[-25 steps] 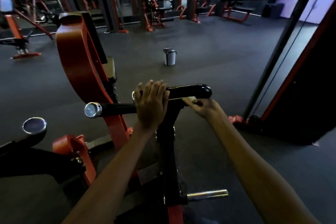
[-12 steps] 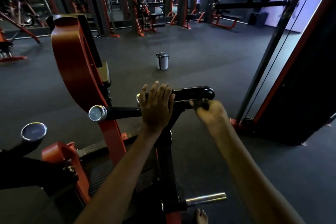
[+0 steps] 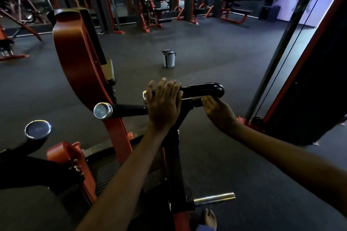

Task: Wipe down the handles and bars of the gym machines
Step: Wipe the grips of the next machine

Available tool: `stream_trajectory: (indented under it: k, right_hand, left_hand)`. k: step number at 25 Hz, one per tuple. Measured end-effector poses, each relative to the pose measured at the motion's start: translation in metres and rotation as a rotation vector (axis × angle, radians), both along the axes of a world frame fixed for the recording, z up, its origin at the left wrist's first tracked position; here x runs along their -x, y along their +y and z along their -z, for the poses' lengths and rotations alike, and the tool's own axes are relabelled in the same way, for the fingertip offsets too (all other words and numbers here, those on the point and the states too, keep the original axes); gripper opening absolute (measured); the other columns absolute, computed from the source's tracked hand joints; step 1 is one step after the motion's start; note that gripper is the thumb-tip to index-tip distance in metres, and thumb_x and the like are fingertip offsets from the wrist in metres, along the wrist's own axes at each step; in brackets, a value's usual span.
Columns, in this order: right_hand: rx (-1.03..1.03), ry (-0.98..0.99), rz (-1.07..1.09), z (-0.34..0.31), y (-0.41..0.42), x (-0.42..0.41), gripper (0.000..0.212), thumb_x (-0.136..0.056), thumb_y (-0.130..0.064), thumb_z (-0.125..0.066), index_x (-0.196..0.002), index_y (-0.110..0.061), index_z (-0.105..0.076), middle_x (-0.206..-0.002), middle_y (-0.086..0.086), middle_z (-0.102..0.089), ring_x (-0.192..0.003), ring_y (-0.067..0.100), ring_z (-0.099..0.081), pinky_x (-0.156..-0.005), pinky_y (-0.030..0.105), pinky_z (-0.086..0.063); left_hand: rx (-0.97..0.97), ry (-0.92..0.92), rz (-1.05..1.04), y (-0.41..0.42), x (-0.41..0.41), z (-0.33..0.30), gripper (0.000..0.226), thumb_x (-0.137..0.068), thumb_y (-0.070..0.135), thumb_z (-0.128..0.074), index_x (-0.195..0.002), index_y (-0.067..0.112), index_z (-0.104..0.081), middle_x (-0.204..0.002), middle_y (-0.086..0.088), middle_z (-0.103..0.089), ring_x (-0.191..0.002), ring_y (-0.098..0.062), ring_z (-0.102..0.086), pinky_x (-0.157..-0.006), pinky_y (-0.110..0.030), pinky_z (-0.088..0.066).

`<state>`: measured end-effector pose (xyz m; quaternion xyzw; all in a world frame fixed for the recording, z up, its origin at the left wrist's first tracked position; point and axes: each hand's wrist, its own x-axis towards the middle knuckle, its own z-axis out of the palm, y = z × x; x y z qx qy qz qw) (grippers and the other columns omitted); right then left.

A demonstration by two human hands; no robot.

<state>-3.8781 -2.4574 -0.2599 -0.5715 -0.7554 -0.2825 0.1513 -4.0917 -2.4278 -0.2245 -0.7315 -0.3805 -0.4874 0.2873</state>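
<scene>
While the left hand is laid over the inner end of the upper handle, fingers draped straight across it and not visibly curled beneath, the machine arm is judged to be steadied by it. The handle, black and rounded at its far end, is carried at the top of the black upright post, its long axis running left to right across the view. A lower bar with a chrome end cap extends leftward from the same post. The right hand is placed just below the handle's free right end, fingers extended toward its underside; no cloth is visible in it, and whether anything is pinched cannot be told. The right hand is the nearer one to the unwiped free end, so travel along the axis is expected from it. Compared with half a second ago, the right fingers are uncurled and flatter. A small bin stands on the floor beyond.
</scene>
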Motion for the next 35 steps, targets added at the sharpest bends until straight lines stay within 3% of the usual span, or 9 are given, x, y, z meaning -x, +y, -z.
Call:
stream_trajectory:
  k: [2,7,13,22,25,28,30,33,35]
  right_hand:
    - [-0.003,-0.071,0.118,0.020,0.000,0.012,0.034,-0.077,0.005,-0.051,-0.106,0.006,-0.067,-0.108,0.020,-0.067,-0.104,0.032,-0.064,-0.114,0.043,-0.023]
    - [0.153,0.498,0.175,0.023,0.004,0.077,0.045,-0.080,0.009,-0.040,-0.123,0.010,-0.053,-0.121,0.028,-0.056,-0.117,0.043,-0.052,-0.100,0.047,-0.044]
    - [0.386,0.823,0.267,-0.013,0.024,0.063,0.012,-0.060,-0.018,-0.081,-0.063,-0.018,-0.069,-0.059,0.000,-0.064,-0.057,0.016,-0.063,-0.054,0.023,-0.046]
    - [-0.040,0.413,-0.019,0.057,0.008,0.034,0.052,-0.085,0.004,-0.024,-0.130,0.005,-0.049,-0.136,0.022,-0.048,-0.131,0.033,-0.040,-0.110,0.042,-0.030]
    - [0.167,1.016,0.062,0.086,-0.018,0.059,0.047,-0.091,-0.005,-0.031,-0.135,-0.002,-0.047,-0.138,0.017,-0.049,-0.129,0.027,-0.045,-0.108,0.037,-0.037]
    - [0.090,1.928,0.395,0.082,-0.016,0.060,0.036,-0.092,0.003,-0.044,-0.127,0.002,-0.054,-0.102,0.010,-0.064,-0.091,0.017,-0.061,-0.073,0.012,-0.050]
    - [0.248,2.160,0.342,0.051,0.006,0.052,0.023,-0.094,-0.002,-0.046,-0.113,-0.007,-0.060,-0.097,-0.003,-0.055,-0.085,0.002,-0.054,-0.060,0.002,-0.039]
    - [0.264,2.688,0.076,0.015,0.028,0.049,0.015,-0.096,-0.005,-0.044,-0.104,-0.009,-0.056,-0.096,-0.002,-0.049,-0.087,0.006,-0.053,-0.073,0.011,-0.042]
    - [0.189,2.672,-0.002,0.015,0.027,0.043,0.025,-0.094,0.008,-0.034,-0.089,-0.004,-0.054,-0.088,0.008,-0.054,-0.083,0.019,-0.054,-0.095,0.030,-0.047]
  left_hand:
    - [0.003,-0.005,-0.006,0.000,-0.001,-0.001,0.038,-0.103,0.029,-0.034,-0.109,0.014,-0.068,-0.108,-0.003,-0.068,-0.113,-0.024,-0.057,-0.107,-0.046,-0.028]
    - [0.013,-0.015,-0.002,0.001,-0.002,-0.001,0.038,-0.103,0.030,-0.033,-0.109,0.013,-0.067,-0.109,-0.004,-0.068,-0.114,-0.024,-0.055,-0.107,-0.045,-0.027]
    - [0.007,-0.017,0.010,0.003,-0.002,0.001,0.033,-0.103,0.029,-0.036,-0.111,0.015,-0.064,-0.110,-0.003,-0.068,-0.114,-0.023,-0.056,-0.109,-0.044,-0.026]
    - [0.096,-0.035,-0.017,-0.006,-0.004,0.005,0.037,-0.104,0.031,-0.030,-0.123,0.017,-0.059,-0.126,-0.004,-0.063,-0.130,-0.026,-0.042,-0.116,-0.044,-0.009]
    - [0.130,-0.048,-0.015,-0.010,-0.006,0.007,0.040,-0.105,0.031,-0.027,-0.131,0.016,-0.053,-0.133,-0.004,-0.059,-0.135,-0.026,-0.036,-0.117,-0.041,-0.009]
    - [0.135,-0.043,-0.001,-0.010,-0.005,0.007,0.036,-0.103,0.029,-0.030,-0.131,0.016,-0.050,-0.128,-0.005,-0.061,-0.132,-0.025,-0.039,-0.116,-0.040,-0.011]
    - [0.143,-0.056,0.002,-0.010,-0.007,0.007,0.035,-0.102,0.027,-0.035,-0.130,0.015,-0.052,-0.124,-0.005,-0.063,-0.129,-0.025,-0.041,-0.115,-0.039,-0.014]
    - [0.144,-0.082,-0.009,-0.013,-0.008,0.007,0.034,-0.100,0.026,-0.038,-0.128,0.014,-0.053,-0.121,-0.007,-0.063,-0.124,-0.025,-0.044,-0.111,-0.041,-0.021]
    - [0.163,-0.085,0.002,-0.014,-0.008,0.005,0.034,-0.100,0.026,-0.038,-0.128,0.013,-0.054,-0.120,-0.007,-0.063,-0.123,-0.026,-0.044,-0.110,-0.042,-0.023]
